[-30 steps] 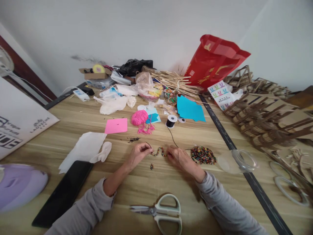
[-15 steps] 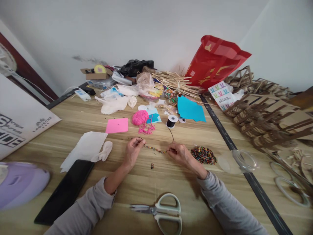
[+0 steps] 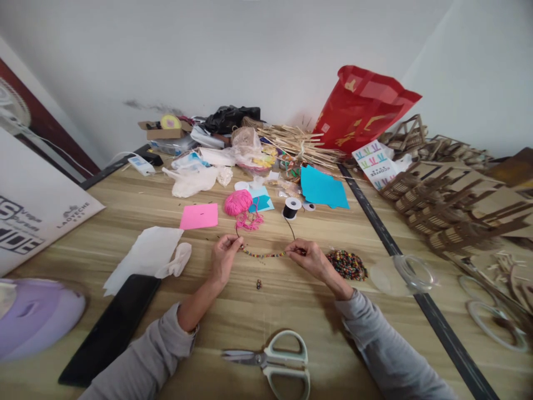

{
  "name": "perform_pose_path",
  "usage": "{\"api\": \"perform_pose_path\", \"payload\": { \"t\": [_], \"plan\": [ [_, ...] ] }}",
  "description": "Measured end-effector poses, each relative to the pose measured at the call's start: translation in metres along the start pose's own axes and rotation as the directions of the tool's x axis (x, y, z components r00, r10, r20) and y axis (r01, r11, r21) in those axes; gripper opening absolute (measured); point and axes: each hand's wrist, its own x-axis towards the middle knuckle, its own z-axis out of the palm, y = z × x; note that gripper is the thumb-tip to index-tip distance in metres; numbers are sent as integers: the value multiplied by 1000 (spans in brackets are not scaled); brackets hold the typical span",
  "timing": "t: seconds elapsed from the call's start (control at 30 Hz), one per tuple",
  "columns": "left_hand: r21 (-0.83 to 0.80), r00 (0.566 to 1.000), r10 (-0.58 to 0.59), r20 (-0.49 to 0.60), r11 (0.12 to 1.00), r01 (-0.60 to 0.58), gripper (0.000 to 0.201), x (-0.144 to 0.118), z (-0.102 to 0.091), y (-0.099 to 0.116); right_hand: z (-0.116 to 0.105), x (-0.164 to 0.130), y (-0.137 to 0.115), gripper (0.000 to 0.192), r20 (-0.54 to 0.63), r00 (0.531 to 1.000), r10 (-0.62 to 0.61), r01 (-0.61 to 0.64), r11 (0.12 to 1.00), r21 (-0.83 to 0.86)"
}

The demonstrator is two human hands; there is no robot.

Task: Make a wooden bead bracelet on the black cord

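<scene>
Left hand (image 3: 224, 256) and right hand (image 3: 310, 258) each pinch an end of the beaded cord (image 3: 264, 255), individual beads blurred.

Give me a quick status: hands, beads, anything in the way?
Left hand and right hand pinch the beaded cord, stretched taut between them. Bead pile beside right hand. One loose bead below.

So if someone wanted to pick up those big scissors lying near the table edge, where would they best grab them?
By the pale green looped handles of the steel scissors, coming from the right. They lie flat and shut on the wooden table, blades pointing left, so the loops give the only blunt, roomy grip.
</scene>
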Motion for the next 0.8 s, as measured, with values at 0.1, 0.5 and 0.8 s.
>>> {"api": "perform_pose_path", "payload": {
  "t": [0.1, 0.5, 0.8],
  "plan": [
    [-17, 1000, -26, 13, 1000, 26, 24, -1, 1, 2, 0, 0, -1, 19, -1, 1000, 22, -22, 999, 26],
    [14, 996, -49, 69, 999, 48, 24, -1, 0, -1, 6, 1, 5, 26, 54, 991, 125, -130, 984, 119],
    [43, 990, -87, 109, 996, 83, 28, 1, 1, -2, 12, 2, 14, 26, 74, 995, 71, -61, 989, -132]
  ]
}}
